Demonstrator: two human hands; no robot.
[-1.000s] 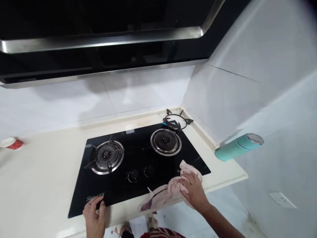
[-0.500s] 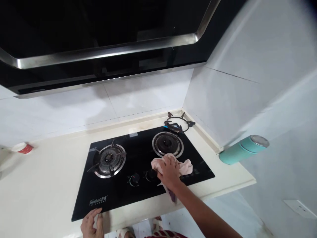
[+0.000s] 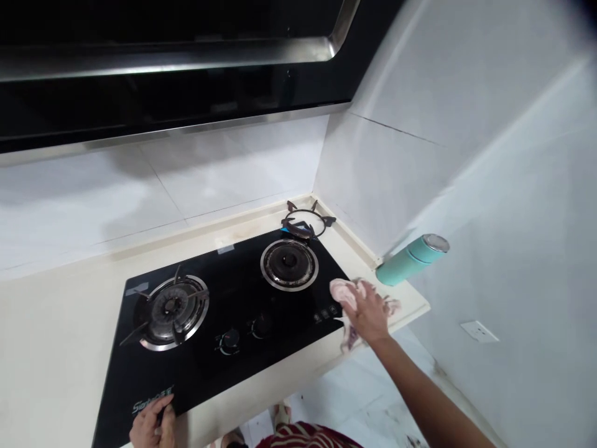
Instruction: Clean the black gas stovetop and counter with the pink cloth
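Observation:
My right hand presses a pale pink cloth down at the right front corner of the black glass gas stove, its fingers bent over the cloth. Part of the cloth hangs out past the hand on both sides. At the stove's front left edge rests my left hand, fingers apart with nothing in them, beside the printed brand name. Two control knobs, a left knob and a right knob, sit between the hands. The left burner carries its pan support; the right burner is bare.
A loose pan support lies behind the right burner near the wall corner. On the counter at the right stands a teal bottle by the side wall. A black range hood hangs above. Low on the right is a wall socket.
My right hand has carried the cloth rightward from beside the right knob to the stove's right edge. The left hand stays at the front left edge. The view has swung right.

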